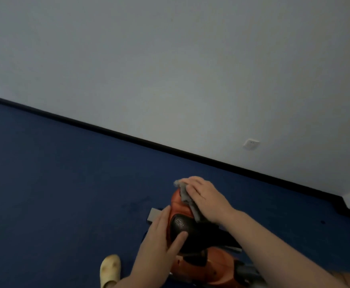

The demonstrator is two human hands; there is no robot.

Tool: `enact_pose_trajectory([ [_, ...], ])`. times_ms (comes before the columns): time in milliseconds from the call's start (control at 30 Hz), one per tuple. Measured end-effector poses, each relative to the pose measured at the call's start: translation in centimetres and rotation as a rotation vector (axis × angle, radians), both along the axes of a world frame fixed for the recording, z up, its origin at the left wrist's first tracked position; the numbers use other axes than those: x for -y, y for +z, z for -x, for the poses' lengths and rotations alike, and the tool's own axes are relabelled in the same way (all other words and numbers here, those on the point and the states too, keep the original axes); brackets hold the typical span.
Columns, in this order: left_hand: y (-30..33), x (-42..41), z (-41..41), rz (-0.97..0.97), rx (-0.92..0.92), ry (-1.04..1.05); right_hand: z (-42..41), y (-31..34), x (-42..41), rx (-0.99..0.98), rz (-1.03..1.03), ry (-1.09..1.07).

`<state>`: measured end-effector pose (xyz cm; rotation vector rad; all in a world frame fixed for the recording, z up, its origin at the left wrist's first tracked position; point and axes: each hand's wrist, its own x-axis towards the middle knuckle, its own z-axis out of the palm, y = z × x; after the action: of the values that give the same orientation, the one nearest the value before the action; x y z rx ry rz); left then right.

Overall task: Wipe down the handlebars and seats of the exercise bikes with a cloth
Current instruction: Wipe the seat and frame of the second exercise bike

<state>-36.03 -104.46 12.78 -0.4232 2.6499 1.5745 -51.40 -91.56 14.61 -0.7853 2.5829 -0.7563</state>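
Head view: the right hand's fingers point(192, 187) lie flat and close together, pressing a grey cloth point(187, 197) down onto the orange front part of the bike seat point(180, 206). The right hand point(206, 199) covers most of the cloth; a crumpled edge sticks out beyond the fingertips and a strip shows along the hand's near side. The left hand point(161, 235) grips the seat's left side, its fingers wrapped together along the edge and the thumb point(178, 242) laid across the black perforated pad of the seat. No brand, label or writing can be read on the seat or cloth.

Below the seat, toward the viewer, sits the orange and black body of the exercise bike point(211, 267), partly hidden by the right forearm. A grey bar point(154, 215) juts out just left of the seat. Left of and below the seat, a pale yellow slipper point(109, 270) stands on the dark blue floor point(55, 183). Beyond the seat runs a black skirting board point(128, 138) under a pale wall point(170, 59), with a white socket point(251, 144) up and right of the seat.
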Motion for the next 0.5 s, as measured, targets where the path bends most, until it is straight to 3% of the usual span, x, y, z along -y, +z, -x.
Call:
enact_pose_trajectory([
  [100,0.0,0.8,-0.7,-0.036,-0.015,0.032,-0.6,0.4,1.4,-0.173,-0.102,0.197],
  [167,-0.1,1.2,-1.1,-0.011,-0.056,0.081,-0.6,0.5,1.7,-0.211,-0.065,0.350],
  [267,-0.7,1.1,-1.6,-0.008,-0.139,0.164,1.1,1.0,2.7,-0.052,0.045,0.233],
  [333,-0.9,0.8,-1.8,0.005,-0.173,0.180,1.9,1.4,4.0,-0.019,-0.131,0.201],
  [400,-1.4,0.8,-2.0,0.043,-0.229,0.183,1.4,1.8,5.0,-0.146,-0.330,0.287],
  [500,-2.1,0.9,-2.3,0.158,-0.333,0.165,-0.4,1.5,4.5,-0.303,-0.348,0.483],
])
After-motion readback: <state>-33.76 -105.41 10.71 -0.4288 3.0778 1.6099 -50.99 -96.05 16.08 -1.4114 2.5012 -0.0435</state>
